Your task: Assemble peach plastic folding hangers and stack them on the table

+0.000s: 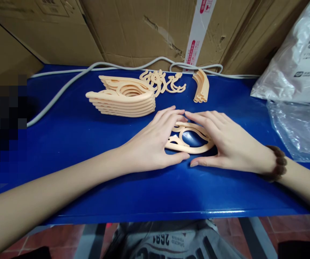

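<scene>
A peach plastic piece [198,149] with an oval opening lies flat on the blue table, looking like a folded travel hanger. My left hand [155,142] covers its left end, fingers stretched along the far side and thumb along the near side. Over its right end rests my right hand [225,140], with a dark beaded band at the wrist, its fingers and thumb likewise apart. The two hands face each other around the piece, fingertips nearly meeting beyond it. Both are open; whether the palms press on it is hidden.
Behind my left hand stands a neat stack of similar pieces [122,102]. Several loose hooks [157,81] and a bundle of curved bars [201,86] lie farther back. A white cable [98,64] runs before cardboard boxes [144,32]. Plastic bags [286,72] sit at the right.
</scene>
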Tool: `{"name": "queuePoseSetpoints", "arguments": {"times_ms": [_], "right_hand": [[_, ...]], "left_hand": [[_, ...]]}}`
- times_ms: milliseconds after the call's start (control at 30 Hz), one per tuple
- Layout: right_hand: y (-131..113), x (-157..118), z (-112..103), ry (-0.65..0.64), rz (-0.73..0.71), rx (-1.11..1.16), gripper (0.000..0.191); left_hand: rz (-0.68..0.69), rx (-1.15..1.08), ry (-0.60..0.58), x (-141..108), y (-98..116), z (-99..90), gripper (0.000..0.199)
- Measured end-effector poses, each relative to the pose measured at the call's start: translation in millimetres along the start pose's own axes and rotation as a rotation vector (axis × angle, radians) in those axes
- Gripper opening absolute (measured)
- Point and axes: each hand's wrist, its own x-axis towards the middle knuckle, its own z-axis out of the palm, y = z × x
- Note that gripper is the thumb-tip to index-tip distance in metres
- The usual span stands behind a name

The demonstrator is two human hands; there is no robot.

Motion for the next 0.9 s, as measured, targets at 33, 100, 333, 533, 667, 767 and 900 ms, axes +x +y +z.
{"name": "queuePoseSetpoints", "arguments": {"times_ms": [33,100,333,533,667,767,900], "right_hand": [[0.1,-0.2,-1.2,0.004,0.006,-0.043,0.1],[0.5,-0.3,-3.0,0.002,0.003,-0.095,0.098],[3.8,1.6,-7.5,0.078,0.2,0.077,0.082],[1.1,5.4,-16.9,0.073,0.554,0.65,0.038],[-0.5,5.8,-14.4,0.09,0.613,0.957,0.028],[0.3,5.1,-10.5,0.097,0.645,1.043,0.027],[-0.2,4.9,-7.6,0.123,0.67,1.107,0.026]], "left_hand": [[-0.002,-0.002,0.001,0.5,0.7,-0.8,0.076],[-0.002,0.021,-0.012,1.5,2.1,-2.6,0.07],[0.091,0.212,0.034,2.3,3.7,-10.6,0.068],[0.139,0.348,0.199,1.5,8.2,-17.3,0.061],[0.108,0.355,0.182,1.2,8.7,-16.8,0.063],[0.096,0.357,0.165,1.1,8.7,-16.6,0.065],[0.084,0.339,0.158,1.4,9.0,-16.9,0.067]]}}
